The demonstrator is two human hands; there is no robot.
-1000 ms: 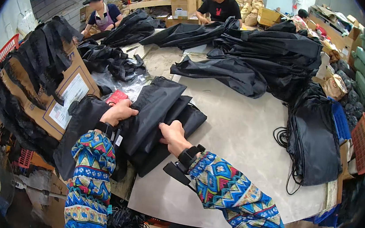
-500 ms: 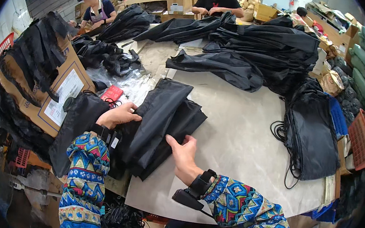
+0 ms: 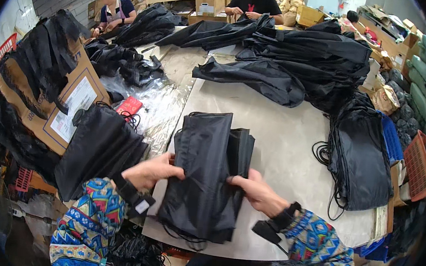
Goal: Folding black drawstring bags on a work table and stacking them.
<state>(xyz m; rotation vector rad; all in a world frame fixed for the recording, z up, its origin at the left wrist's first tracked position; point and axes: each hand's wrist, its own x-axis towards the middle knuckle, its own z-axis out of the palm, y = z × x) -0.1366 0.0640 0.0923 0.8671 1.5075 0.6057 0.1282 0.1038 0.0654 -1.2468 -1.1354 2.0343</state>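
Between my two hands is a folded black fabric bag (image 3: pixel 200 176), upright over the near part of the pale board, with thin cords looping at its near end. My left hand (image 3: pixel 154 172) grips its left edge, thumb on top and the other fingers hidden underneath. On the opposite edge, my right hand (image 3: pixel 259 191) pinches the layers, its thumb lying over the fold. To the left of my left hand rests a stack of black drawstring bags (image 3: pixel 99 149), with cords at its far end.
A cardboard box (image 3: pixel 79 98) draped with black strips stands at left, beside a red packet (image 3: pixel 129 106). More drawstring bags (image 3: pixel 363 159) lie at the right edge. Heaped black fabric (image 3: pixel 309 57) covers the board's far side. Two people (image 3: pixel 254 7) work beyond.
The bag has moved right and toward me, turning from a slant to nearly straight. Both hands travelled with it, and my right hand has closed on its edge. The left stack shows more.
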